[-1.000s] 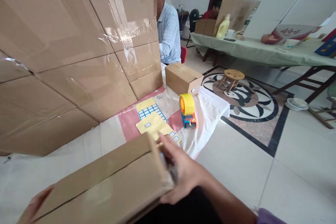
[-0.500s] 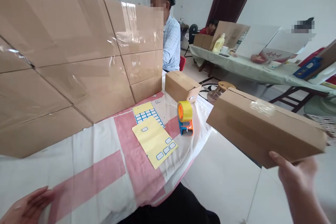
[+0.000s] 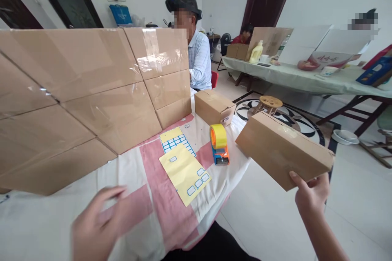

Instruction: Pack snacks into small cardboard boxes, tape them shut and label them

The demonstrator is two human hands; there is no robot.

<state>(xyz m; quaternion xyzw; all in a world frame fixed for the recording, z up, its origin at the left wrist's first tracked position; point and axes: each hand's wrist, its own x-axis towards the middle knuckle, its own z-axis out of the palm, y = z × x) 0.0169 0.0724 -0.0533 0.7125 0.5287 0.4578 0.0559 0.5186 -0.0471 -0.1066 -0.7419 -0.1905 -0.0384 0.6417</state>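
Note:
At the right, my right hand (image 3: 312,193) grips the lower near edge of a closed cardboard box (image 3: 269,149), thumb on its side. The box is held tilted in the air past the table edge. My left hand (image 3: 98,224) is over the near left of the table, blurred, with curved fingers apart and nothing in them. Between the hands lie yellow label sheets (image 3: 180,167), with several blue-edged white labels on them. A tape dispenser (image 3: 221,153) with a yellow tape roll (image 3: 218,136) stands beside the sheets. Behind it sits another small cardboard box (image 3: 214,107).
Stacked, taped cardboard boxes (image 3: 107,106) form a wall along the table's left and far side. The table has a pink and white cloth (image 3: 165,220). A person (image 3: 199,55) sits behind the boxes. A wooden stool (image 3: 269,102) and a second table (image 3: 290,74) stand beyond.
My right hand has brought the cardboard box leftward and nearer the table. My left hand has risen and moved right from the lower left corner. The view has shifted slightly.

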